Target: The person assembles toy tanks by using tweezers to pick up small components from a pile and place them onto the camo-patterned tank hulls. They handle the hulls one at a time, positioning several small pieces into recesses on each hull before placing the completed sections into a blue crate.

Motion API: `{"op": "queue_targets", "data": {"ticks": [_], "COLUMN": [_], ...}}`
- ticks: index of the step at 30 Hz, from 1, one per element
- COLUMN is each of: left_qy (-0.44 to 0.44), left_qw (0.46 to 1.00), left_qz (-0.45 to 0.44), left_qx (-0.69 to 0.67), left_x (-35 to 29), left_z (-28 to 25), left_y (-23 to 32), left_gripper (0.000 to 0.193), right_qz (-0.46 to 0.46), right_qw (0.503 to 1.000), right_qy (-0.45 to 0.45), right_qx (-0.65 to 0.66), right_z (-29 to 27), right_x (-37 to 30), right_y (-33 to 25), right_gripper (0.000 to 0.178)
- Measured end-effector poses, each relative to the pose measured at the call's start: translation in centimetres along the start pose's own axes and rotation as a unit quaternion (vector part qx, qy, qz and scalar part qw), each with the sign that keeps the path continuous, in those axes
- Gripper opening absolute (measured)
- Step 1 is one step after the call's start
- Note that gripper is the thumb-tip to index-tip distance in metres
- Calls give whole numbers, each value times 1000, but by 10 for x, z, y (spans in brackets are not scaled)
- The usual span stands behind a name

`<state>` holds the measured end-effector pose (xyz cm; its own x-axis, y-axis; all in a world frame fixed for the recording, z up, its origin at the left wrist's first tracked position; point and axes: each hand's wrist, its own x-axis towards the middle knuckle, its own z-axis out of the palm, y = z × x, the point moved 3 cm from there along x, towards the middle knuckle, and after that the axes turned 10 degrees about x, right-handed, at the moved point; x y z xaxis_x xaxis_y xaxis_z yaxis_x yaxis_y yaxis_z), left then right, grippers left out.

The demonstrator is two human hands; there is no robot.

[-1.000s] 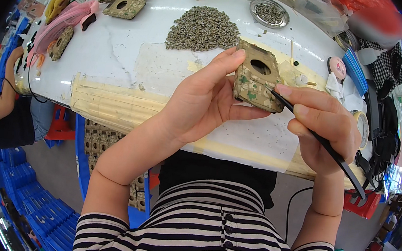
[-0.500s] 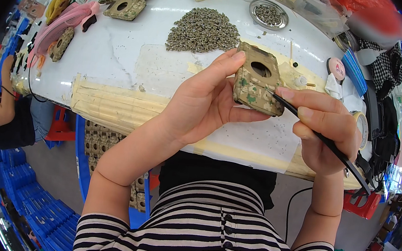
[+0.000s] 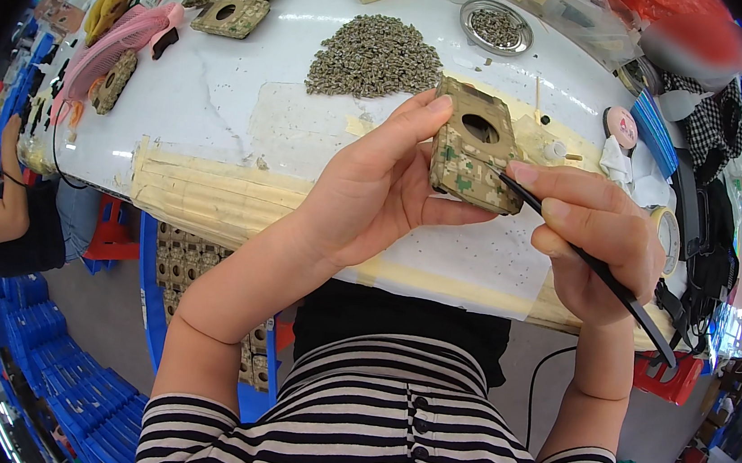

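My left hand [image 3: 387, 165] is closed around a camouflage-patterned casing [image 3: 463, 171] with a round hole, its thumb along the casing's left edge. The casing is tilted above the table. Pinched in my right hand [image 3: 605, 243] is a pair of black tweezers [image 3: 614, 284], whose tips touch the casing's face below the hole. Whether a small part sits between the tips cannot be made out. Beyond the casing lies a heap of small metal parts [image 3: 376, 56] on the white table.
A round metal dish [image 3: 496, 28] of similar parts stands behind. More camouflage casings [image 3: 231, 15] lie at the back left, near a pink mesh item [image 3: 110, 50]. A tape roll [image 3: 664, 237] is at right. Below the table edge, a blue tray [image 3: 150, 299] holds several casings. A person [image 3: 15, 221] sits at left.
My right hand and the tweezers have shifted slightly; the tips sit a little further left on the casing and the rear end has swung left. My left hand stays almost still.
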<state>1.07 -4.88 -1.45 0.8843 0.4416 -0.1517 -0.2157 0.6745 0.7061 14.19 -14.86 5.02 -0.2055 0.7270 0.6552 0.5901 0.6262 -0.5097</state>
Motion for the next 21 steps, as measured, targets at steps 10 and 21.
{"op": "queue_targets", "data": {"ticks": [10, 21], "left_qy": [3, 0], "left_qw": [1000, 1000], "left_qz": [-1, -2], "left_qx": [6, 4], "left_x": [-1, 0], "left_z": [0, -1], "left_y": [-1, -1], "left_gripper": [45, 46], "right_qz": [15, 9], "right_qw": [997, 997], "right_qy": [47, 62], "right_qx": [56, 37], "right_z": [1, 3], "right_x": [-4, 0], "right_y": [6, 5], "right_gripper": [24, 25]}}
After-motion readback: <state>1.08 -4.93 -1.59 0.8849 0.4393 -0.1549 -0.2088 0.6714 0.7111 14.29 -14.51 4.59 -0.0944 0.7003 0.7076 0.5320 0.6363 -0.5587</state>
